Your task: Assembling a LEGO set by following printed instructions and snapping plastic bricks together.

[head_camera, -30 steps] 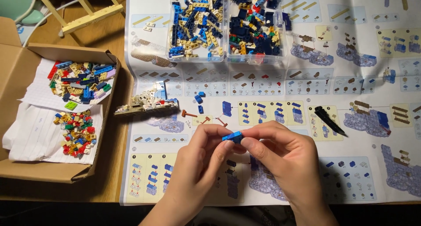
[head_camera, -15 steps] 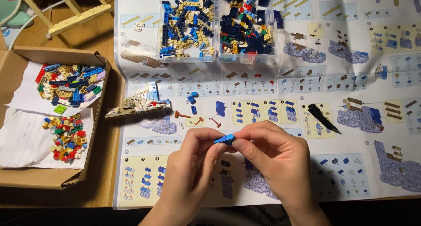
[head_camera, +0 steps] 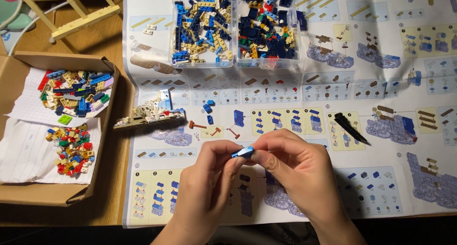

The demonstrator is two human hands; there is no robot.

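Observation:
My left hand (head_camera: 209,178) and my right hand (head_camera: 295,171) meet over the lower middle of a large printed building-instruction sheet (head_camera: 381,83). Between the fingertips of both hands sits a small blue brick piece (head_camera: 243,152). A partly built tan and white brick model (head_camera: 151,115) lies on the sheet up and to the left of my hands. Two loose blue bricks (head_camera: 208,112) and a few small brown parts (head_camera: 212,129) rest just above my hands.
Two clear plastic trays (head_camera: 235,59) of several mixed bricks stand at the top middle. A cardboard box (head_camera: 102,145) at the left holds two brick piles on paper. A black separator tool (head_camera: 351,128) lies right of my hands. A wooden easel (head_camera: 85,21) stands top left.
My hands have kept the blue piece between the fingertips, with only small finger shifts. The view has drifted a little, so everything on the table sits slightly further left.

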